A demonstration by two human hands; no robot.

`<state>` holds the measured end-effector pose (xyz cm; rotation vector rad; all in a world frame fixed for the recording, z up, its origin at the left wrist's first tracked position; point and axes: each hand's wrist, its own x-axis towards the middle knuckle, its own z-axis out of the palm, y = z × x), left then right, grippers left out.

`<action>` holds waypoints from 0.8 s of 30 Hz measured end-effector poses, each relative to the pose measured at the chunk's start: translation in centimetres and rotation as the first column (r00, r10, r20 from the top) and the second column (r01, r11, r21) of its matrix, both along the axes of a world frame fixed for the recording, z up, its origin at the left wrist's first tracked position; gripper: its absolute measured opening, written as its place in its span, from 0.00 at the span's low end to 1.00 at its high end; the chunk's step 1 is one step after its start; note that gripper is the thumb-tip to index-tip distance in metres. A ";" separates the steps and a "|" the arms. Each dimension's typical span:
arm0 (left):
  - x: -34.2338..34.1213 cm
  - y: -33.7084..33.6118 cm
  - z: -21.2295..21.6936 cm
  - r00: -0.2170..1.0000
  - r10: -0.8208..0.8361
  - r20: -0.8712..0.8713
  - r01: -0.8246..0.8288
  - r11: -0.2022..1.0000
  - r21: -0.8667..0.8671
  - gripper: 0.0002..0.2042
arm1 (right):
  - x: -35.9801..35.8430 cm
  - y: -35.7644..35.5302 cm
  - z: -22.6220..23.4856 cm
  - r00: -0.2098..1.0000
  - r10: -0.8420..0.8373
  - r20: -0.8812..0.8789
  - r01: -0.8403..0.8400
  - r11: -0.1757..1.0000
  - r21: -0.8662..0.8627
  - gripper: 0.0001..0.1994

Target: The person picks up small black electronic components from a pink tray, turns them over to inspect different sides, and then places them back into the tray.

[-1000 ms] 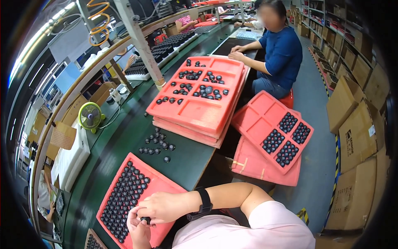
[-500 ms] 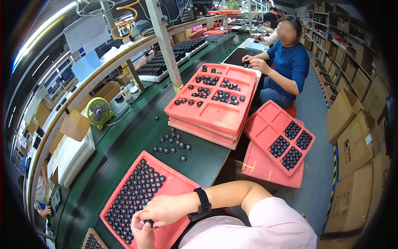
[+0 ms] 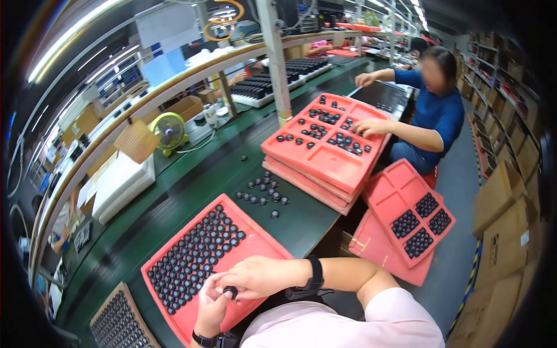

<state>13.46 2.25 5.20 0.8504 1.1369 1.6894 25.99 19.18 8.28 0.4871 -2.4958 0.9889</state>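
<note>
Both hands meet over the near right side of a pink foam tray (image 3: pixel 264 246). Between the fingertips is a small black round part (image 3: pixel 230 292) with a dark flat face. My left hand (image 3: pixel 213 304) pinches it, thumb against its side. My right hand (image 3: pixel 264 276) reaches across from the right, its fingers curled in at the same part and partly hiding it. Rows of similar black round parts (image 3: pixel 194 255) with greyish tops fill the tray's left side. Loose black parts (image 3: pixel 263 190) lie scattered on the green bench just beyond the tray.
A stack of pink compartment trays (image 3: pixel 325 165) with loose parts stands beyond. A co-worker's hand (image 3: pixel 371 126) is over it. More pink trays (image 3: pixel 400 191) sit lower right. A brown tray of parts (image 3: pixel 119 319) lies near left. A green fan (image 3: pixel 169 132) and cartons (image 3: pixel 502 203) flank the bench.
The view has shifted, moving the scene rightward. The co-worker's hand has come over the stacked tray. My hands stay together at the black round part, now showing more of my left wrist.
</note>
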 end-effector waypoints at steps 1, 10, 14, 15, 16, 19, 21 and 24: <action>-0.1 -0.3 -0.2 1.000 -0.024 -0.012 0.024 1.000 -0.010 0.23 | 0.0 0.0 0.2 1.000 0.005 0.000 -0.005 1.000 0.001 0.13; -1.2 -1.6 1.0 1.000 -0.026 -0.002 0.026 0.997 -0.068 0.25 | -1.9 -0.2 1.2 0.993 0.110 0.048 -0.116 0.985 0.126 0.20; -2.4 -2.3 0.5 0.998 -0.063 -0.014 0.062 0.995 -0.081 0.25 | -3.6 -0.5 1.5 0.985 0.103 0.138 -0.122 0.982 0.143 0.17; -2.7 -2.6 0.3 0.996 -0.081 -0.020 0.080 0.994 -0.076 0.25 | -3.9 -0.8 1.6 0.984 0.091 0.153 -0.114 0.982 0.149 0.16; -3.0 -2.7 0.1 0.994 -0.108 -0.027 0.106 0.992 -0.071 0.24 | -4.4 -0.8 1.6 0.984 0.071 0.166 -0.097 0.983 0.156 0.15; -3.4 -3.0 -0.1 0.997 -0.071 0.003 0.071 0.996 -0.062 0.23 | -5.4 -1.2 1.3 0.984 0.104 0.148 -0.127 0.980 0.153 0.16; -3.5 -3.3 -0.3 0.999 -0.044 0.024 0.046 0.997 -0.058 0.22 | -5.9 -1.6 1.2 0.981 0.129 0.143 -0.150 0.977 0.148 0.16; -3.7 -3.6 -0.6 0.999 -0.036 0.011 0.037 0.997 -0.072 0.21 | -6.3 -2.3 1.7 0.973 0.096 0.210 -0.131 0.978 0.161 0.16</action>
